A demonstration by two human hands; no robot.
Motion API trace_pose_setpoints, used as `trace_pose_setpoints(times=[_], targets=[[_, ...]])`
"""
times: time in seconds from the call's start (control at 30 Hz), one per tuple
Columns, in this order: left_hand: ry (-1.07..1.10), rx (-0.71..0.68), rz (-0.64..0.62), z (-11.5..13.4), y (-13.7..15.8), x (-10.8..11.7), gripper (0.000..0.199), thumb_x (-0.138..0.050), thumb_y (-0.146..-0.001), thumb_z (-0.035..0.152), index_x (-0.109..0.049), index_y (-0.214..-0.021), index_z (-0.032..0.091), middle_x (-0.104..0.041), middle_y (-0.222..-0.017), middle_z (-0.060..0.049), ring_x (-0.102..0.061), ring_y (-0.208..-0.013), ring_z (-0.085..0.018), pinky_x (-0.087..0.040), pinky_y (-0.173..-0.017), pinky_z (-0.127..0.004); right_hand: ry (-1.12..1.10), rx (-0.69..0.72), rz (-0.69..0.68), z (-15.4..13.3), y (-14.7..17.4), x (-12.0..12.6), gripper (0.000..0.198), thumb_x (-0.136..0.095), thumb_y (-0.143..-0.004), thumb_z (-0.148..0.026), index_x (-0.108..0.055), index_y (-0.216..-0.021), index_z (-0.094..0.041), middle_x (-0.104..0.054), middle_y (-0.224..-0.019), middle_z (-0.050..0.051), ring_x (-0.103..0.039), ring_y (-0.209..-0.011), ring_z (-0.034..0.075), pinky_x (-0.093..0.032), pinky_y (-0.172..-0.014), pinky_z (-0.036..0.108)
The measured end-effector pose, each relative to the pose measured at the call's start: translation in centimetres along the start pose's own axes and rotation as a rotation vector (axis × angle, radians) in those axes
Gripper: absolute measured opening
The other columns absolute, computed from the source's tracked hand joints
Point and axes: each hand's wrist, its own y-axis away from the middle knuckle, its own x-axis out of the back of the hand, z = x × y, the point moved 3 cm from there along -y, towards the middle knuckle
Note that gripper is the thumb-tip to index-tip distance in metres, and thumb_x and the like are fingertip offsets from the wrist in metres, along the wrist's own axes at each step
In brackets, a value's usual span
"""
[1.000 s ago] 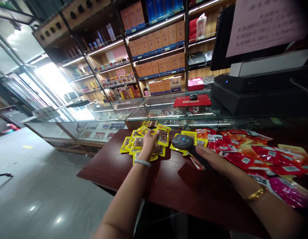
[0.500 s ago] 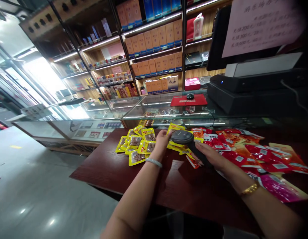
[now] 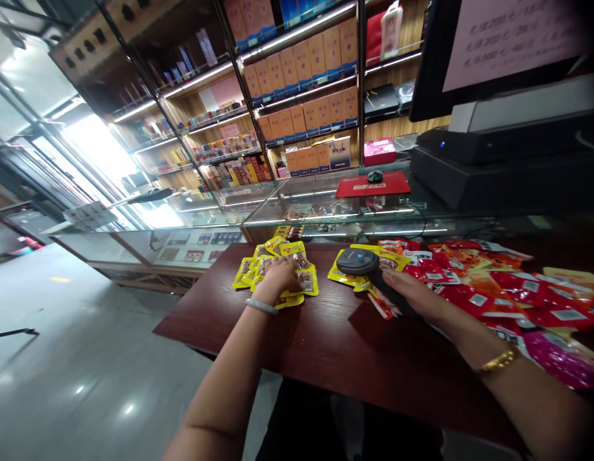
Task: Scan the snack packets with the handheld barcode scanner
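Observation:
My left hand (image 3: pixel 280 275) lies over a pile of yellow snack packets (image 3: pixel 306 280) on the left of the dark red-brown wooden table. Its fingers stretch out across the top packets, with the tips partly hidden. Wrapped around the handle of a black barcode scanner (image 3: pixel 358 261) is my right hand (image 3: pixel 409 294). The scanner's head, with a small blue light on it, hovers over a second group of yellow snack packets (image 3: pixel 342 275) near the table's middle. Beneath the right hand an orange-and-white packet (image 3: pixel 380 307) shows in part.
Red and orange snack packets (image 3: pixel 474 298) cover the table's right side, with a magenta packet (image 3: pixel 563 358) nearest me. Behind the table runs a glass display counter (image 3: pixel 316 192) bearing a mouse (image 3: pixel 375 176) on a red mat (image 3: pixel 345 187). A monitor (image 3: pixel 429 83) stands at right.
My left hand has moved left, from beside the scanner's head to the left pile of yellow packets. The right hand still holds the scanner over the middle group. The camera view has shifted slightly.

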Motion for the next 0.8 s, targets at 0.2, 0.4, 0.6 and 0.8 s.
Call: trace_pose_setpoints(times=[0.2, 0.4, 0.6, 0.8], targets=[[0.127, 0.025, 0.000, -1.2, 0.1, -0.2, 0.040, -0.074, -0.075, 0.046, -0.063, -0.104, 0.021, -0.071, -0.111, -0.015, -0.063, -0.107, -0.034, -0.043, -0.094, -0.040, -0.004, 0.006, -0.035, 0.5, 0.0, -0.1, 0.049, -0.063, -0.084, -0.068, -0.052, -0.086, -0.020, -0.058, -0.059, -0.003, -0.049, -0.041, 0.008, -0.037, -0.040, 0.020], [0.393, -0.008, 0.093, -0.5, 0.5, 0.1, 0.031, -0.067, -0.084, 0.041, -0.057, -0.104, 0.020, -0.071, -0.099, -0.009, -0.065, -0.090, -0.026, -0.045, -0.076, -0.031, 0.044, 0.037, -0.145, 1.0, -0.3, -0.5, 0.050, -0.058, -0.087, -0.068, -0.053, -0.086, -0.019, -0.058, -0.060, -0.003, -0.048, -0.041, 0.008, -0.037, -0.039, 0.020], [0.501, -0.105, 0.175, 1.4, -0.3, 0.0, 0.028, -0.065, -0.083, 0.026, -0.057, -0.109, 0.018, -0.069, -0.110, -0.012, -0.064, -0.097, -0.025, -0.046, -0.081, -0.032, 0.067, 0.033, -0.165, 0.9, -0.2, -0.5, 0.051, -0.057, -0.087, -0.070, -0.054, -0.086, -0.018, -0.057, -0.061, -0.002, -0.047, -0.040, 0.009, -0.038, -0.039, 0.021], [0.619, -0.092, 0.182, 1.9, -1.0, -1.1, 0.034, -0.073, -0.076, 0.037, -0.059, -0.101, 0.018, -0.069, -0.097, -0.006, -0.062, -0.088, -0.022, -0.047, -0.079, -0.031, 0.055, 0.048, -0.096, 0.0, 0.1, 0.0, 0.051, -0.058, -0.086, -0.069, -0.053, -0.082, -0.019, -0.057, -0.057, -0.003, -0.048, -0.040, 0.009, -0.035, -0.039, 0.022]])
